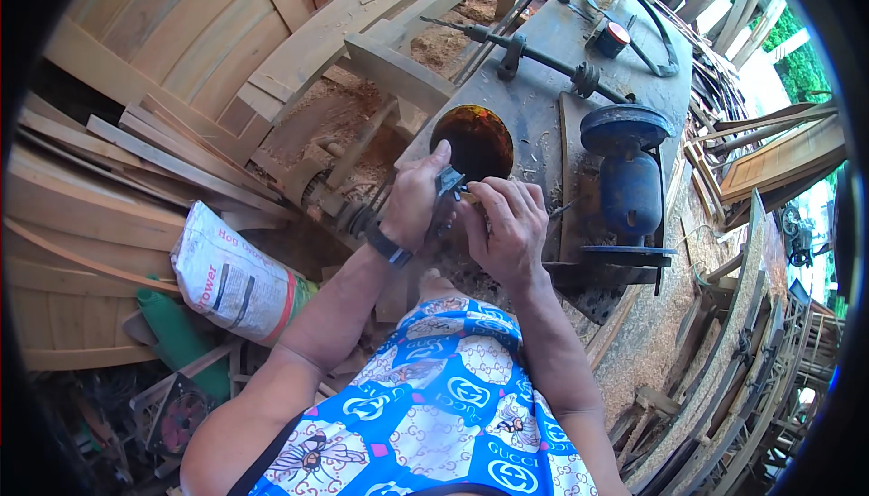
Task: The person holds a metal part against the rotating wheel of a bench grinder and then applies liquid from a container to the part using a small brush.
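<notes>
Just below a round dark opening (pixel 471 143) with a rusty orange rim on the metal bench, my left hand (pixel 409 199) grips a small dark metal piece (pixel 449 186), thumb along its top. My right hand (pixel 504 224) is closed at that piece's right side, its fingertips pinching something small that I cannot make out. To their right stands a blue cylindrical motor or grinder body (pixel 627 190) with a round flange on top.
A long shaft (pixel 561 71) with a drill bit crosses the bench (pixel 543 52), near a round red-rimmed can (pixel 612 39). Wooden panels (pixel 163 25), boards (pixel 145 143) and a white sack (pixel 231 270) lie left. Stacked timber (pixel 742 288) and scrap wood fill the right.
</notes>
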Demonstrator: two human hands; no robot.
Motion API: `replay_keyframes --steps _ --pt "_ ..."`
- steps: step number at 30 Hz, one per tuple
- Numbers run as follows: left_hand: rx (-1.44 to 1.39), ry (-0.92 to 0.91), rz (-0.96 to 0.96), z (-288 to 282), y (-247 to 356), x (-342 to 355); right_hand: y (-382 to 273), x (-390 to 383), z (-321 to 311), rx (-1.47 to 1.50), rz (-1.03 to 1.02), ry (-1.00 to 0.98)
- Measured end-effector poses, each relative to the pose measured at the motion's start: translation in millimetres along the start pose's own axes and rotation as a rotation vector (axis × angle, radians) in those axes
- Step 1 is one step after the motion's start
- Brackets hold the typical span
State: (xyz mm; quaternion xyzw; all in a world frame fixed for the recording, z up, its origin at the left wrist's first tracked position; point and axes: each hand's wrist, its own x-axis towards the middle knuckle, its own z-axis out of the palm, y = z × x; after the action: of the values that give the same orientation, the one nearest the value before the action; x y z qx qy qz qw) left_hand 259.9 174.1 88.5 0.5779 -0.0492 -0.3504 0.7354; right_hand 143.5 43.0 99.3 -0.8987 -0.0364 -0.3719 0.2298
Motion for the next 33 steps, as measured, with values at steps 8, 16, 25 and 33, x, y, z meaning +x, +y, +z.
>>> replay_keyframes --steps 8,16,25,33 --pt "0.014 0.074 0.097 18 -11 2 -5 -4 11 -0.043 0.07 0.06" --pt "0.305 0.059 0.503 14 -5 -3 -27 0 9 0.983 1.033 -0.007" --pt "0.25 0.029 0.516 9 4 10 -20 5 2 1.103 1.163 -0.103" --pt "-0.626 -0.106 -0.198 -27 -14 44 -6 -11 10 0.285 0.382 -0.168"
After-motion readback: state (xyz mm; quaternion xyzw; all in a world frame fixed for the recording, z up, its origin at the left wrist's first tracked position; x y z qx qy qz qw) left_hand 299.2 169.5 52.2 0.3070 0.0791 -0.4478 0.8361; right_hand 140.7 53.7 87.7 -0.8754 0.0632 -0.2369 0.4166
